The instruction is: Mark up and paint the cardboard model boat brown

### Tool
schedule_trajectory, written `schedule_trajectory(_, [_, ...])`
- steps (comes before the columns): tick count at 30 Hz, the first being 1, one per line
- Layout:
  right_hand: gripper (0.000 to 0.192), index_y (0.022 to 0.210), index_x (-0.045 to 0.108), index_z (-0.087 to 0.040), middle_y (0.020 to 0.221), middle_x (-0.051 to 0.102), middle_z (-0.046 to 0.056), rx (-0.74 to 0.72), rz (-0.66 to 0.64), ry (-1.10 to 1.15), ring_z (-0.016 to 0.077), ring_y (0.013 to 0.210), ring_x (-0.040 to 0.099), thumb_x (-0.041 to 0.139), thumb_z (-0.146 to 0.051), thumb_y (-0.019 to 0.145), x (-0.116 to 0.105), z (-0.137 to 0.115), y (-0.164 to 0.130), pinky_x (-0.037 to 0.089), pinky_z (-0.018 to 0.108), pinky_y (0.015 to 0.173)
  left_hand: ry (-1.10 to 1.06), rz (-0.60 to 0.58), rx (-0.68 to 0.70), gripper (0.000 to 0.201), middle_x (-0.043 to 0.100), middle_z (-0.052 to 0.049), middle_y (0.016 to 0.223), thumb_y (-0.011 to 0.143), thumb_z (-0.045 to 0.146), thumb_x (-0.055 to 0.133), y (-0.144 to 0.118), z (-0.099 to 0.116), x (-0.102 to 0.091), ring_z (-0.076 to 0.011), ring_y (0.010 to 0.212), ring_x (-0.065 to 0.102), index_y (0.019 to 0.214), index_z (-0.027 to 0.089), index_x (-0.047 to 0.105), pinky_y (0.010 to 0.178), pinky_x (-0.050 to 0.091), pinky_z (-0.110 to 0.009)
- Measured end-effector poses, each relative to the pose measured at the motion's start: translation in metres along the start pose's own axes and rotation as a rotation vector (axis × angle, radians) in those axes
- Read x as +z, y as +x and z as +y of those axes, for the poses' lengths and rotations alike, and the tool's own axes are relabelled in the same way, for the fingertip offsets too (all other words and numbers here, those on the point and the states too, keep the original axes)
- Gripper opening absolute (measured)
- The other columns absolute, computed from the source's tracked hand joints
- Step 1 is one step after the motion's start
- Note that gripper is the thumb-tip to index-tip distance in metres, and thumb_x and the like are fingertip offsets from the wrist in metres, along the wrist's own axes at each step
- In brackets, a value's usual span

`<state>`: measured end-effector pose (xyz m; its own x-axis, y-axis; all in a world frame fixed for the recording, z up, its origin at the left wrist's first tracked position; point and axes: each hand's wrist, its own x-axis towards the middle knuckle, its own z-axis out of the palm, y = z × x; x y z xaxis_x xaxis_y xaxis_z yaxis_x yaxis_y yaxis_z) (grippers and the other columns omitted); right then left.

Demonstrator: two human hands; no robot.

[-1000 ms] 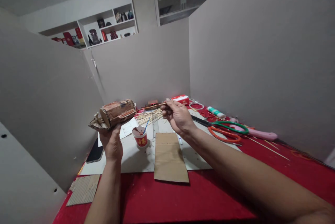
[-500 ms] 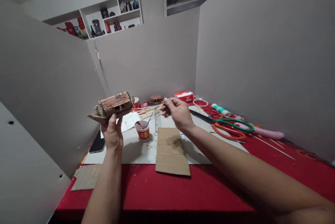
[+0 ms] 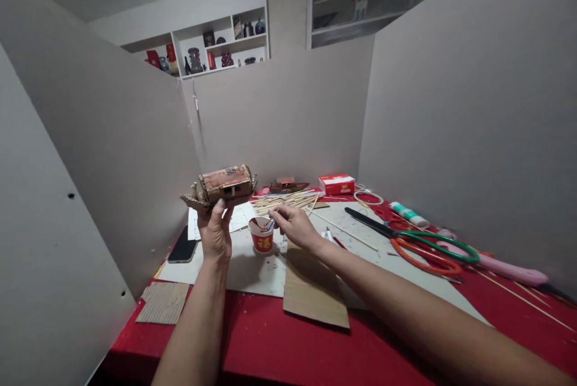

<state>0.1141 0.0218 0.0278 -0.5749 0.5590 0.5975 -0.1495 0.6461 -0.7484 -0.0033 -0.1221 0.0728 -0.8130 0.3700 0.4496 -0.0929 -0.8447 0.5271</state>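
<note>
My left hand [image 3: 215, 232] holds up a small brown cardboard model boat [image 3: 222, 185] from below, above the table's left side. My right hand [image 3: 293, 226] is lower, its fingers pinched on a thin stick at the rim of a small red paper cup [image 3: 262, 239] holding brown liquid. The stick's tip is hidden at the cup, where a blue-handled brush also shows. The cup stands on a white mat [image 3: 246, 272] between my two hands.
A cardboard sheet [image 3: 315, 296] lies under my right forearm. Orange and green scissors [image 3: 428, 245], a pink tool [image 3: 509, 269], a glue tube [image 3: 408, 213], a red box [image 3: 336, 184], loose sticks [image 3: 283, 199], a phone [image 3: 183, 249] and corrugated card [image 3: 163, 302] lie around. Grey partitions enclose the table.
My right hand has come down and towards me from near the boat to the red cup. The boat stays held up, and my view has shifted left.
</note>
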Motion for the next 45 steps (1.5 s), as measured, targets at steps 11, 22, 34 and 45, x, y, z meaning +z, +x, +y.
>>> schedule_trajectory(11, [0.033, 0.058, 0.059, -0.021, 0.049, 0.057, -0.002, 0.051, -0.08, -0.021, 0.0129, 0.044, 0.051, 0.058, -0.043, 0.083, 0.006, 0.01, -0.002, 0.039, 0.024, 0.047, 0.0, 0.052, -0.084, 0.038, 0.067, -0.004, 0.126, 0.065, 0.027, 0.086, 0.0, -0.002, -0.002, -0.0277, 0.125, 0.057, 0.099, 0.026, 0.07, 0.097, 0.053, -0.045])
schedule_trajectory(22, [0.039, 0.062, 0.061, -0.019, 0.056, 0.062, 0.001, 0.073, 0.078, 0.095, 0.011, 0.044, 0.054, 0.061, -0.052, 0.082, -0.013, 0.001, -0.001, 0.041, 0.022, 0.044, -0.002, 0.111, -0.147, 0.038, 0.072, -0.003, 0.114, 0.067, 0.031, 0.086, 0.007, -0.004, -0.008, -0.0242, 0.115, 0.064, 0.101, 0.026, 0.07, 0.094, 0.056, -0.04])
schedule_trajectory(34, [0.051, 0.069, 0.062, -0.018, 0.065, 0.068, 0.004, 0.109, 0.16, 0.198, 0.0118, 0.046, 0.058, 0.064, -0.068, 0.076, -0.012, -0.002, -0.002, 0.041, 0.021, 0.038, 0.014, 0.153, -0.197, 0.041, 0.072, -0.006, 0.115, 0.067, 0.036, 0.087, 0.011, -0.001, -0.008, -0.0221, 0.103, 0.069, 0.101, 0.023, 0.069, 0.092, 0.057, -0.037])
schedule_trajectory(45, [0.052, 0.071, 0.064, -0.017, 0.064, 0.068, 0.003, 0.167, 0.158, 0.265, 0.0107, 0.046, 0.059, 0.07, -0.068, 0.07, -0.012, -0.001, -0.003, 0.042, 0.019, 0.038, 0.022, 0.123, -0.174, 0.042, 0.072, -0.004, 0.116, 0.063, 0.021, 0.088, 0.006, -0.001, -0.006, -0.0231, 0.109, 0.066, 0.1, 0.024, 0.07, 0.091, 0.058, -0.04])
